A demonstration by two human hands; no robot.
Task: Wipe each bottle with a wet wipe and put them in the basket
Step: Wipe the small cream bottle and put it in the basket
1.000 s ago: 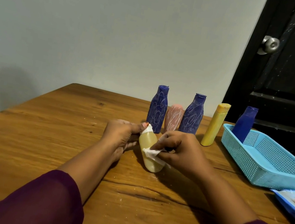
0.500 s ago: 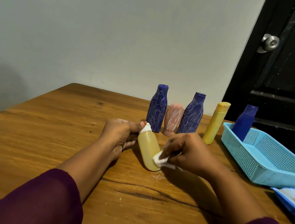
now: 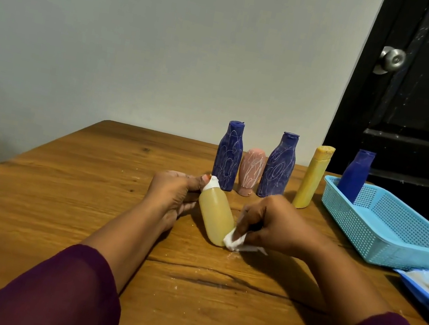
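One blue bottle (image 3: 354, 175) stands in the basket (image 3: 382, 243) at right, four bottles (image 3: 277, 167) wait far back, and the left grip (image 3: 173, 192) pinches the cap of the pale bottle (image 3: 215, 214) lying on the table (image 3: 59, 192) while the right grip (image 3: 274, 224) clamps the wipe (image 3: 234, 241) against its base.

Blue-and-white plastic wet-wipe packet (image 3: 425, 291), 4 o'clock, at frame edge: white lettering fragment, cut off, unreadable. No other legible text.

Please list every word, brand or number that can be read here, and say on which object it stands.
Unreadable, blurred and cropped white letters: blue wet wipe packet.
White scribbles, no words: left dark blue plastic bottle, pink plastic bottle, right dark blue plastic bottle.
No label visible: pale yellow plastic bottle.
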